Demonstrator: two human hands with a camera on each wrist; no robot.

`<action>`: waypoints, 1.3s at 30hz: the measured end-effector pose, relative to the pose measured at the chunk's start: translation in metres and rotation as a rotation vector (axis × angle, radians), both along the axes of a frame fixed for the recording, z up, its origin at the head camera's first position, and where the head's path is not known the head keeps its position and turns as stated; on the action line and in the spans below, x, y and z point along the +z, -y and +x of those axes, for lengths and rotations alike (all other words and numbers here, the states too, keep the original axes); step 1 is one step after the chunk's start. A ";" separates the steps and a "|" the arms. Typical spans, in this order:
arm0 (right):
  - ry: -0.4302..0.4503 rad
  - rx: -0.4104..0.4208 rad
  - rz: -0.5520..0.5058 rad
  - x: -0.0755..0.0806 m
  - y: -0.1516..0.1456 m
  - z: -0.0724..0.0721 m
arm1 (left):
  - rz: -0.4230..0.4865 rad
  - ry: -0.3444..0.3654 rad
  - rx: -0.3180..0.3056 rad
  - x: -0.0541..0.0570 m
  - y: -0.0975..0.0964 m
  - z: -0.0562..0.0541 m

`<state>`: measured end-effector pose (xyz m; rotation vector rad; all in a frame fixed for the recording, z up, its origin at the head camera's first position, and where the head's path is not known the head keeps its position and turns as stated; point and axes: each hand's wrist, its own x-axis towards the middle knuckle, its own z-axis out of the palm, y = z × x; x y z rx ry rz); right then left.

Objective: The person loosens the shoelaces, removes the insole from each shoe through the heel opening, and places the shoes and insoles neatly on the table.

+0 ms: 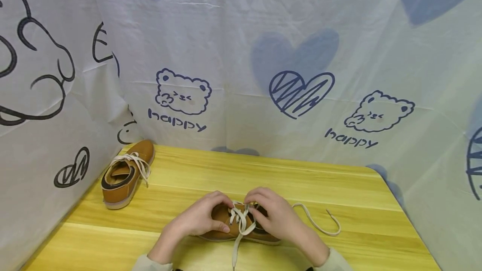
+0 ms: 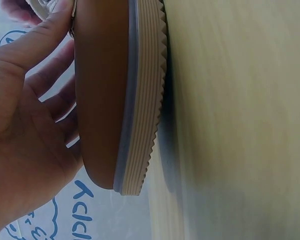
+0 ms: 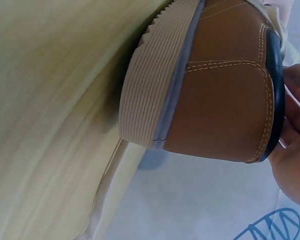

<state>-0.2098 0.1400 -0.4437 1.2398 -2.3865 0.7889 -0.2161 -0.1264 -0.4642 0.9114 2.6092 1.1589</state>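
A brown leather shoe (image 1: 221, 211) lies on the wooden table, its toe to the left and its heel to the right. Its side and ribbed sole show in the left wrist view, its heel and dark collar in the right wrist view. Across the front of the shoe my left hand (image 1: 205, 214) grips it, thumb on the near side and fingers on the far side. My right hand (image 1: 276, 214) bends over the ankle opening, thumb and forefinger pinching the off-white shoelace (image 1: 242, 225) near the tongue. One lace end hangs over the near side; the opening is partly hidden.
A matching brown shoe (image 1: 121, 193), its lace tied in a bow, stands at the table's back left by the cloth wall. The other lace end (image 1: 311, 221) curls over the yellow table (image 1: 369, 221) to the right. Printed white cloth (image 1: 233, 129) encloses the table's back and sides.
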 end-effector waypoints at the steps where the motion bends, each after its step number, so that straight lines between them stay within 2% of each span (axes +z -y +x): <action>1: -0.025 0.018 0.007 0.000 0.000 0.000 | 0.000 0.002 0.000 0.000 0.000 0.000; 7: -0.100 0.038 0.080 -0.003 -0.002 -0.001 | 0.001 0.008 -0.004 0.001 0.000 0.000; 15: -0.109 0.011 0.096 -0.007 -0.002 -0.001 | 0.002 0.006 -0.007 0.001 0.000 -0.001; 21: -0.039 -0.012 0.056 -0.007 -0.002 0.000 | 0.006 0.007 -0.009 0.002 -0.001 0.000; 32: 0.152 -0.117 -0.085 -0.005 -0.006 0.003 | 0.007 -0.018 -0.003 0.000 -0.001 0.000; 39: 0.236 -0.162 -0.140 -0.008 -0.008 0.003 | 0.007 -0.009 -0.001 0.000 -0.001 0.000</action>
